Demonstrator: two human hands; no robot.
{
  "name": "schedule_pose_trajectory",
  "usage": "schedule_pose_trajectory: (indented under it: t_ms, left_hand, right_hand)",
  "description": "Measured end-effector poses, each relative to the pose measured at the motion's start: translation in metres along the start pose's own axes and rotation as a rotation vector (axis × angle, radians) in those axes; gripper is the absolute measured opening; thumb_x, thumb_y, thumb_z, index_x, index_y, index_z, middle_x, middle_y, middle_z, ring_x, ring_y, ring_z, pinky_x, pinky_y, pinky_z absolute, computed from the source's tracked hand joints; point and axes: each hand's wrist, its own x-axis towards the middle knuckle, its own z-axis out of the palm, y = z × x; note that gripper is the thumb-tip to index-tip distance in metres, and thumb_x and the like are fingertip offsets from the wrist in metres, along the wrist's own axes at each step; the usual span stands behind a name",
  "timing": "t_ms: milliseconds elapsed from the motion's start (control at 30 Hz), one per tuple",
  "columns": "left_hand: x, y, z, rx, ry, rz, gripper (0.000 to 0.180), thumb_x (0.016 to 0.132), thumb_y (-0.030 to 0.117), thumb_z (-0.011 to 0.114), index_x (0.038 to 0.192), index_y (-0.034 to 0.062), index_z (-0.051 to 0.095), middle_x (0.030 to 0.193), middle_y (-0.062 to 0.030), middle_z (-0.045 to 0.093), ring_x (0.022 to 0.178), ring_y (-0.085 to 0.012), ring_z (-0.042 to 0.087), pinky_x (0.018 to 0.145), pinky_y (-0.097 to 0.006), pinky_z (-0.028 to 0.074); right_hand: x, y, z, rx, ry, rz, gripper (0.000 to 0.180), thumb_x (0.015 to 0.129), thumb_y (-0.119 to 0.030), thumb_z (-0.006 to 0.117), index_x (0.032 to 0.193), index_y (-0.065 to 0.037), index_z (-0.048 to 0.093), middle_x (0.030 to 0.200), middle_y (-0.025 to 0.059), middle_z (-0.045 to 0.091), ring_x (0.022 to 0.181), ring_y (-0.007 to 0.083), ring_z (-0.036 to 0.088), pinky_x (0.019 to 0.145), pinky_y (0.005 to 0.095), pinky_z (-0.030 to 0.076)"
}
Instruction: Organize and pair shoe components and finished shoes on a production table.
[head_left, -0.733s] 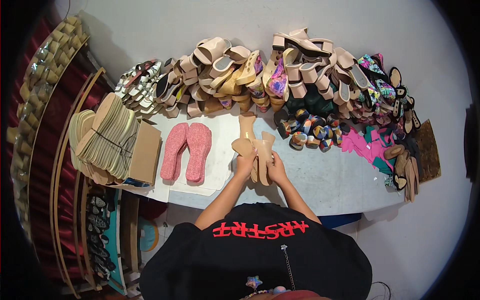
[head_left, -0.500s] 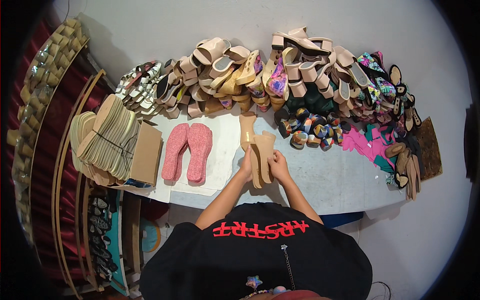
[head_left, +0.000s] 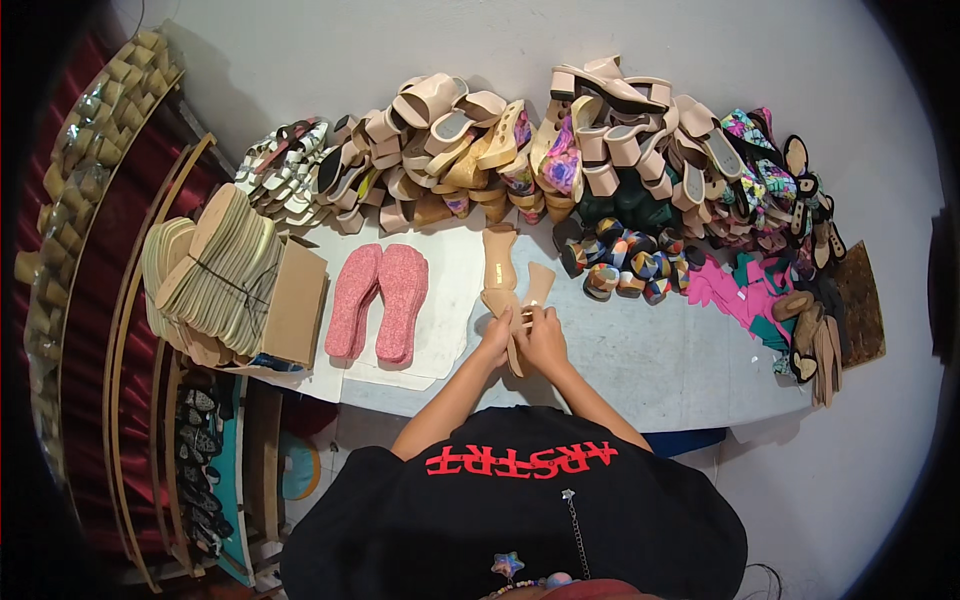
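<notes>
Above the table's front part, my left hand (head_left: 494,338) is closed around a tan shoe insole (head_left: 498,300). Close beside it, my right hand (head_left: 543,342) has its fingers over the lower part of a second tan insole (head_left: 540,282), whose end shows past the fingertips. Both hands nearly touch, and the lower ends of the pieces are partly hidden by them. Just beyond lies another tan insole (head_left: 499,255), flat, with a small gold mark. To the left, a pair of thick pink speckled soles (head_left: 402,300) rests side by side on white sheets.
Sandals and wedge shoes (head_left: 480,150) are heaped along the wall. Multicoloured round heels (head_left: 625,260) and pink fabric pieces (head_left: 725,285) lie at the right. A tied stack of pale insoles (head_left: 215,285) and a cardboard box (head_left: 297,305) stand at the left of the table (head_left: 680,360).
The insoles in my hands have shifted apart from side by side; the left one now angles across toward my right hand. My right hand has moved left and down, closer to the left.
</notes>
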Motion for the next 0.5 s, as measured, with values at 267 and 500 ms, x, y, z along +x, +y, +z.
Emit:
schedule_pose_trajectory:
  t_ms: [267, 500]
  left_hand:
    - [0.001, 0.006, -0.024, -0.014, 0.202, 0.033, 0.035, 0.090, 0.035, 0.034, 0.099, 0.0030, 0.046, 0.077, -0.0073, 0.052, 0.053, -0.0140, 0.049, 0.047, -0.027, 0.045]
    - [-0.003, 0.010, -0.035, 0.047, 0.221, 0.012, 0.035, 0.090, 0.038, 0.035, 0.097, 0.0048, 0.045, 0.077, -0.0067, 0.050, 0.053, -0.0140, 0.047, 0.049, -0.028, 0.044]
  right_hand:
    - [0.068, 0.035, 0.023, -0.076, -0.136, 0.421, 0.063, 0.068, -0.039, 0.065, 0.105, 0.007, 0.042, 0.103, 0.0255, 0.047, 0.090, 0.0364, 0.054, 0.074, 0.0403, 0.046]
    - [0.097, 0.037, 0.034, -0.175, 0.070, 0.369, 0.048, 0.072, -0.023, 0.062, 0.102, 0.007, 0.040, 0.093, 0.0268, 0.053, 0.080, 0.0378, 0.056, 0.070, 0.0406, 0.047]
